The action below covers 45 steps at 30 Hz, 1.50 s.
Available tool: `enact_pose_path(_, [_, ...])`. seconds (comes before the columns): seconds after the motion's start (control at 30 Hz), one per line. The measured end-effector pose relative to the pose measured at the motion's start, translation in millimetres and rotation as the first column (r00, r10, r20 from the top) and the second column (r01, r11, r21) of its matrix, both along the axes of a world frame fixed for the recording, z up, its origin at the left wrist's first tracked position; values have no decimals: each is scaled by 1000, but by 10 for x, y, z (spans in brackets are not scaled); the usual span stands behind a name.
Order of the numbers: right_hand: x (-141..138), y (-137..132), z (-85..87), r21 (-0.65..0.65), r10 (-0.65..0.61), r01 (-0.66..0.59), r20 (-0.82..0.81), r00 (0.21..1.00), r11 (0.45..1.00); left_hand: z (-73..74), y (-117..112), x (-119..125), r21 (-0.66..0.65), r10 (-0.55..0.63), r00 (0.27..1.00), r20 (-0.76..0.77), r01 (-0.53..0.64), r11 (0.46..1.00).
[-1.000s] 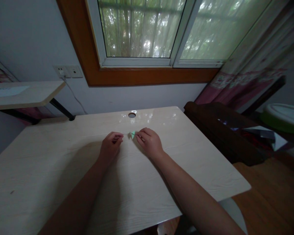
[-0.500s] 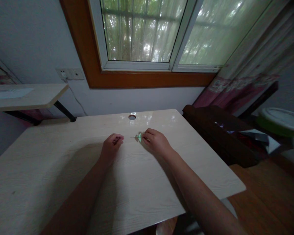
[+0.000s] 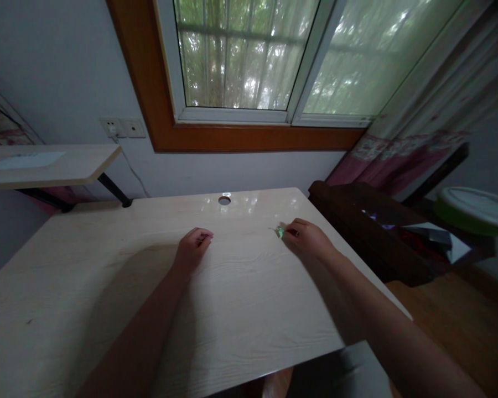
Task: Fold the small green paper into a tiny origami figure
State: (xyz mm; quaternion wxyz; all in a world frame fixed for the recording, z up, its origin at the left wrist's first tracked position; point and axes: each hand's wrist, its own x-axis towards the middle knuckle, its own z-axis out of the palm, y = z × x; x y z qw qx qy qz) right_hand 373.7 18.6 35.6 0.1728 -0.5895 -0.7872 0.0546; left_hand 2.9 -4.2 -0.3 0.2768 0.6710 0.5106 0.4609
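Note:
My right hand [image 3: 309, 237] is closed in a pinch on a small light-green piece [image 3: 279, 231], over the right part of the pale wood-grain desk [image 3: 240, 309]. The green piece has wing-like points and a thin stem-like end reaching left; its exact kind is too small to tell. My left hand [image 3: 193, 246] is near the desk's middle, thumb and fingers pressed together. Whether anything sits in that pinch I cannot make out. The two hands are well apart.
A raised shelf [image 3: 74, 172] on black legs stands at the desk's left back. Near the back edge is a round cable hole [image 3: 224, 200]. Beyond the right edge are dark brown furniture [image 3: 357, 221] and a green tub with a pale lid [image 3: 473, 210]. A window is behind.
My right hand has moved to the right with the green piece, away from my left hand. My left hand has barely moved. A grey surface now shows below the desk's front edge.

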Motion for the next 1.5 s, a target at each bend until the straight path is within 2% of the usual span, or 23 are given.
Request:
enact_pose_path(0.23, [-143, -159, -121, 67, -266, 267, -23, 964, 961, 13, -17, 2, -6, 10, 1000, 10, -10, 1000])
enact_pose_path(0.5, [-281, -190, -193, 116, -378, 375, 13, 926, 920, -5, -17, -14, -19, 16, 1000, -1, -16, 1000])
enact_pose_path(0.73, [-346, -170, -156, 85, -385, 382, 17, 923, 920, -23, -16, -24, -18, 16, 1000, -3, -16, 1000])
enact_pose_path(1.0, [-255, -252, -155, 71, -348, 350, -36, 937, 934, -55, -15, -39, -7, 22, 1000, 3, -22, 1000])
enact_pose_path(1.5, [-238, -258, -171, 88, -324, 317, 73, 943, 944, -72, 9, -52, -32, 14, 1000, 11, -14, 999])
